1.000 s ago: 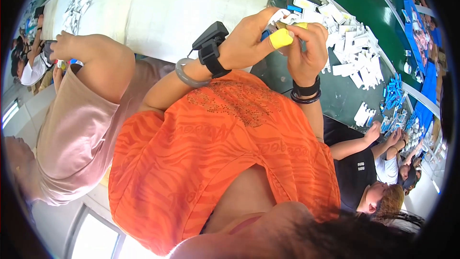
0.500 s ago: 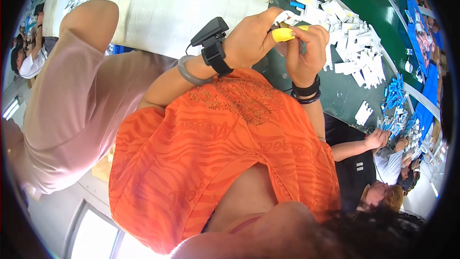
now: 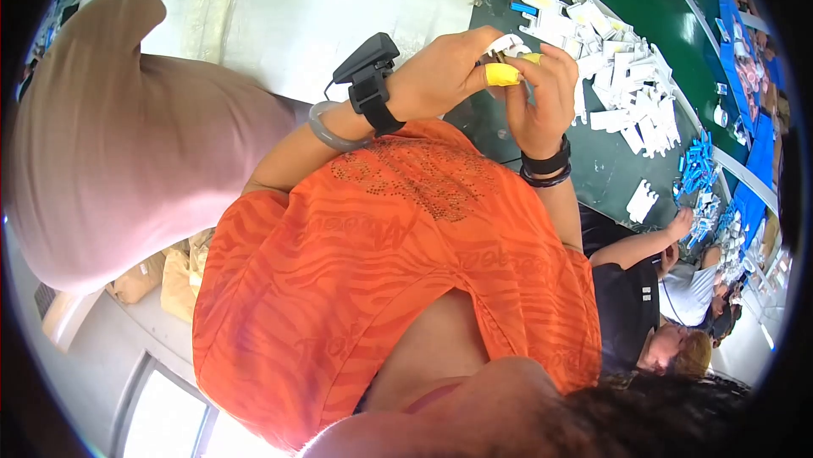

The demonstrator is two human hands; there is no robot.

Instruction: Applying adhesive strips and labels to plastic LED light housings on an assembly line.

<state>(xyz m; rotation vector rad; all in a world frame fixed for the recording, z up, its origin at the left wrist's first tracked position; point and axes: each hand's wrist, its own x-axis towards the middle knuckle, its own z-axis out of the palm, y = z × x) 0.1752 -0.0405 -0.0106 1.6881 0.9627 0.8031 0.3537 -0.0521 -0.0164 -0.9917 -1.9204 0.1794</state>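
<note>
My left hand (image 3: 445, 68) holds a small white plastic part (image 3: 506, 43) at its fingertips, over the near side of the dark green bench. Yellow tape (image 3: 502, 74) wraps the left thumb. Meeting it from the right, my right hand (image 3: 544, 98) has its fingers bent and pinched against the part, with another bit of yellow tape (image 3: 532, 57) at a fingertip. A small dark, brownish piece shows between the fingers, too small to name. Much of the white part is hidden by my fingers.
A heap of white plastic parts (image 3: 627, 85) lies beyond my right hand. Two blue cylinders (image 3: 523, 8) rest behind it, and a blue pile (image 3: 697, 162) sits further right. One white part (image 3: 642, 201) lies alone. Co-workers flank me, one in a pink top (image 3: 144, 179), one in black (image 3: 622, 289).
My hands have shifted slightly, and more of the white part shows between them. The left co-worker has leaned across toward the bench. The right co-worker's hand has moved toward the blue pile.
</note>
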